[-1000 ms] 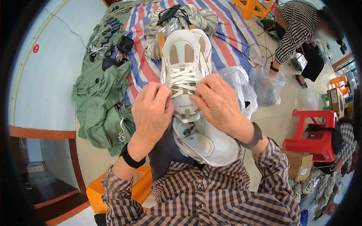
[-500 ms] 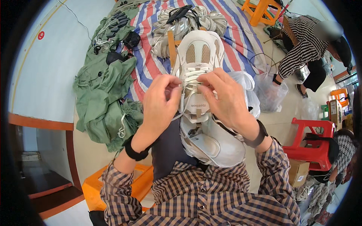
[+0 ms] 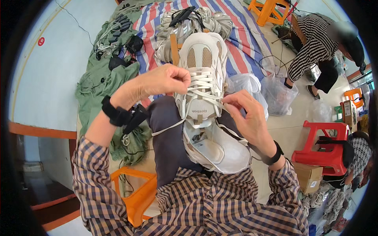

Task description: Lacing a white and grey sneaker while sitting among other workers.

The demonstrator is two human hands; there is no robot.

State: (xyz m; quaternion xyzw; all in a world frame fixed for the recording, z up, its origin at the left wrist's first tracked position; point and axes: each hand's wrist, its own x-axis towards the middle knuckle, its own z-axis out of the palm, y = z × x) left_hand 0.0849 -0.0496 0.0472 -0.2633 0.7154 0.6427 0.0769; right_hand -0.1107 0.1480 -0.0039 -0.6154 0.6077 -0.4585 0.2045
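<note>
Sneaker [image 3: 200, 59] is over the lap, toe away from wearer, heel end close to the checked shirt [image 3: 208, 202], sat between both hands. Right hand [image 3: 252, 118]: thumb and forefinger pinched on the white lace [image 3: 201, 83] at the right eyelet edge. Left hand [image 3: 161, 80]: fingers curled in at the left eyelet edge; can't tell if lace is inside. One loose run hangs off the left side, across dark trousers [image 3: 169, 153].

Edges: orange stool [image 3: 143, 198] just beside the left thigh; white plastic bag [image 3: 246, 84] near the right hand, beyond it. Tile floor [image 3: 285, 133] runs between the bags and the red plastic stool [image 3: 325, 155]. Striped sheet [image 3: 240, 59] lies past the toe, crumpled green cloth [image 3: 102, 86] along its left.

Materials: toe has tan mesh panels in smooth off-white overlays; lace flat, criss-crossed; heel lining smooth, pale.

Containers: sneaker collar gapes, pale insole showing. Clear plastic bag [image 3: 278, 96] has a co-worker's hand at it, contents unreadable. Cardboard box [image 3: 308, 177] under the red stool's near side, contents hidden.
</note>
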